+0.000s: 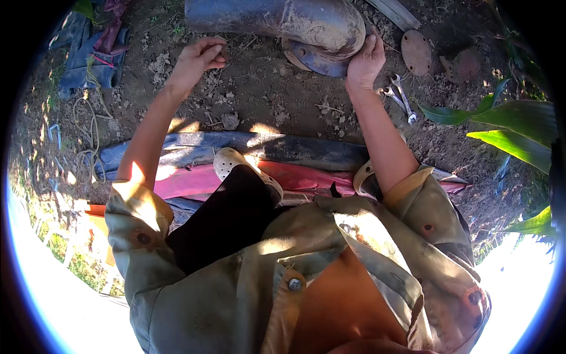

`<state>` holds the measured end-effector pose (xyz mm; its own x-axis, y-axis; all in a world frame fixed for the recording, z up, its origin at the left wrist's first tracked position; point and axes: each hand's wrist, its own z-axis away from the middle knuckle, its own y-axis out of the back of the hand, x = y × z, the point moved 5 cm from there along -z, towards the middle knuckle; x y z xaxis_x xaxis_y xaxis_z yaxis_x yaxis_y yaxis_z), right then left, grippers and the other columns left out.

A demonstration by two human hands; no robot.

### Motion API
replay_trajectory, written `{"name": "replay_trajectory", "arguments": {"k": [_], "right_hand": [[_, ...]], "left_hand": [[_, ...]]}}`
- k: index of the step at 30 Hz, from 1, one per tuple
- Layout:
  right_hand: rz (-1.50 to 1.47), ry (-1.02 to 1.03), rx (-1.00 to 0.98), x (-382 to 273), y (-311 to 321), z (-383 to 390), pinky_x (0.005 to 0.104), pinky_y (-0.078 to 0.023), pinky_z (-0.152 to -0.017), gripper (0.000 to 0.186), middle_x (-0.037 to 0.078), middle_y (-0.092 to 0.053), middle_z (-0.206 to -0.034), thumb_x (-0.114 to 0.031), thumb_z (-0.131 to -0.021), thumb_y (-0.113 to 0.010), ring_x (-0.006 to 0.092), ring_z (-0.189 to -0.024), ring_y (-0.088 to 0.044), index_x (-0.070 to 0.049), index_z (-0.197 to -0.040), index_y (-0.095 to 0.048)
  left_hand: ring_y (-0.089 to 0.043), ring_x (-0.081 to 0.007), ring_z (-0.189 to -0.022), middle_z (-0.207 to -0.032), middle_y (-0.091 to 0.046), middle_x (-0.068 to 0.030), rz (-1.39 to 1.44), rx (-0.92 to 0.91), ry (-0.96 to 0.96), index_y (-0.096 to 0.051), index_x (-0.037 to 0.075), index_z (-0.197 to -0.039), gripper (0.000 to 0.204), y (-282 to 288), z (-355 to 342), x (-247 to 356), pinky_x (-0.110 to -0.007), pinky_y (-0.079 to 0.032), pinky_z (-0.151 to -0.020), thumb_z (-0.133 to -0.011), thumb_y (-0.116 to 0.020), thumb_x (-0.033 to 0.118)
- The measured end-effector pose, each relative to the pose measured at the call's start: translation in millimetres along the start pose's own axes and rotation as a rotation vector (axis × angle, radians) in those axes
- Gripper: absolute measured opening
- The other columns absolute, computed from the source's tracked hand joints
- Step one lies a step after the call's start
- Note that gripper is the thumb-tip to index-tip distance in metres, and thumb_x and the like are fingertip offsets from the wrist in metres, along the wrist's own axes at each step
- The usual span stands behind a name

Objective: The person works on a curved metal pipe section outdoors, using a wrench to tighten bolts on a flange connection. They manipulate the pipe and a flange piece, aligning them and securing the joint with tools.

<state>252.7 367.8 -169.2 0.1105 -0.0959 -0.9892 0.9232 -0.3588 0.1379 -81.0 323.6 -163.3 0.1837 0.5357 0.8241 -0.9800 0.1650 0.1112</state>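
Observation:
A muddy metal pipe elbow (277,17) with a bolt-holed flange (318,62) lies on the soil at the top. My right hand (367,62) grips the flange's right edge, fingers curled at the rim. My left hand (205,56) hovers over the soil left of the flange, fingertips curled together; whatever they hold, if anything, is too small to make out. Two open-end wrenches (401,100) lie right of my right wrist. A round rusty plate (416,52) with holes sits beside them, and another rusty piece (461,65) lies farther right.
Dark blue cloth (88,68) and a thin rope (88,138) lie at the left. Long black and pink sheeting (303,174) stretches under my feet in pale clogs (230,162). Green leaves (507,118) reach in from the right. A grey strip (395,13) lies at the top.

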Motion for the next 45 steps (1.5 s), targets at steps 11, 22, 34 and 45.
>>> {"name": "replay_trajectory", "arguments": {"k": [11,22,34,45], "right_hand": [[0.046,0.017,-0.023,-9.0,-1.6,0.5,0.0318,-0.044,-0.082,0.034,0.018,-0.061,-0.101,-0.019,-0.097,-0.036,0.0229,-0.091,-0.057,0.005,-0.116,-0.051],[0.098,0.105,-0.071,-6.3,-0.3,-1.8,0.0350,-0.043,-0.087,0.037,0.022,-0.059,-0.106,-0.020,-0.098,-0.034,0.0282,-0.098,-0.057,0.007,-0.119,-0.048],[0.150,0.087,-0.137,-23.1,-1.1,3.3,0.0352,-0.041,-0.090,0.038,0.023,-0.054,-0.115,-0.019,-0.098,-0.033,0.0305,-0.103,-0.054,0.006,-0.124,-0.044],[0.137,0.198,-0.142,-17.8,5.4,-8.6,0.0345,-0.039,-0.092,0.037,0.021,-0.054,-0.115,-0.018,-0.097,-0.035,0.0288,-0.105,-0.053,0.007,-0.122,-0.045]], "left_hand": [[-0.061,-0.0188,-0.083,-0.094,-0.060,-0.0117,0.840,0.058,0.058,-0.053,-0.005,-0.107,0.020,-129.5,-21.7,-9.3,-0.030,-0.055,-0.079,-0.092,-0.049,0.008],[-0.061,-0.0183,-0.074,-0.086,-0.062,-0.0102,1.216,0.246,0.099,-0.056,-0.003,-0.099,0.015,-173.9,-6.2,-35.5,-0.037,-0.054,-0.078,-0.092,-0.050,0.009],[-0.061,-0.0195,-0.086,-0.094,-0.063,-0.0079,1.190,0.233,-0.003,-0.056,0.002,-0.103,0.018,-174.3,-2.2,-32.4,-0.040,-0.050,-0.084,-0.094,-0.047,0.015],[-0.058,-0.0170,-0.090,-0.101,-0.060,-0.0076,1.188,0.192,-0.084,-0.054,0.001,-0.108,0.025,-190.5,30.7,37.1,-0.030,-0.047,-0.081,-0.091,-0.051,0.019]]}}
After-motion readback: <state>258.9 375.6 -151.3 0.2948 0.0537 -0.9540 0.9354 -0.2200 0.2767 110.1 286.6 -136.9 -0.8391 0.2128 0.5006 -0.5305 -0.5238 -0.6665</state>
